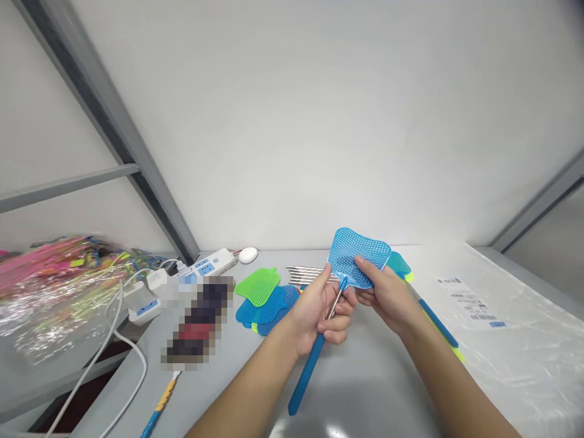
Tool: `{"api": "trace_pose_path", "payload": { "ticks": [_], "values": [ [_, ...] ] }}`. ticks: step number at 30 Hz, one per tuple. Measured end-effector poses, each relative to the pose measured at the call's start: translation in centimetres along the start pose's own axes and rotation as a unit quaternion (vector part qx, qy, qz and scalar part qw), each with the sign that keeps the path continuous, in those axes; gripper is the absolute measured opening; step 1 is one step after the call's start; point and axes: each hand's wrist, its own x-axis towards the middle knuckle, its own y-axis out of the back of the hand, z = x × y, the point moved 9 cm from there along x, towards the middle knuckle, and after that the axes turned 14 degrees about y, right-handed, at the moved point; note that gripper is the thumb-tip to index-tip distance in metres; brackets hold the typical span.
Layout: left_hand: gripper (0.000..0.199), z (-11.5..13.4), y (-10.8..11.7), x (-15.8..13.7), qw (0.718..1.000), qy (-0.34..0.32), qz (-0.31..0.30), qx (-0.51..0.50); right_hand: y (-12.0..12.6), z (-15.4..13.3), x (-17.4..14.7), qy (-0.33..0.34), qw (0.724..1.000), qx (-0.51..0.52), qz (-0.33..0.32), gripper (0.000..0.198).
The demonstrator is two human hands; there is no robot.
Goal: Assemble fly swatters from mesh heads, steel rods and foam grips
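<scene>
A blue fly swatter (308,372) is held up over the grey table, its mesh head tilted up and away and its blue handle pointing toward me. My left hand (322,310) is closed around the metal rod just below the head. My right hand (381,289) pinches the lower right edge of the mesh head, thumb on top. Left of my hands lie loose swatter heads, a green one (258,286) over several blue ones (269,310). Metal rods (301,275) lie behind my left hand, partly hidden by it.
Assembled swatters (438,322) lie right of my right arm, beside a white plastic bag (515,347) with a printed label. At left are a pixelated device (196,322) on a cable, a power strip (212,266), a white mouse-like object (248,255) and plastic-wrapped colourful items (68,292).
</scene>
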Motion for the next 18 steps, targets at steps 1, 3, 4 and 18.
{"api": "trace_pose_path", "payload": {
  "ticks": [1,3,4,18],
  "values": [
    [0.053,0.8,-0.2,0.3,0.999,0.005,-0.025,-0.019,-0.1,-0.2,0.8,0.001,1.000,0.005,0.000,0.039],
    [0.048,2.1,0.2,1.1,0.997,-0.003,-0.046,-0.057,0.4,-0.2,2.2,0.003,1.000,0.009,0.010,0.037],
    [0.043,2.3,0.6,1.5,0.996,-0.003,-0.046,-0.076,0.8,0.1,2.6,0.004,1.000,0.009,0.018,0.036],
    [0.021,-0.5,5.0,2.6,0.989,-0.039,0.139,-0.043,4.3,6.3,1.4,-0.038,0.994,0.053,0.085,0.033]
  ]
}}
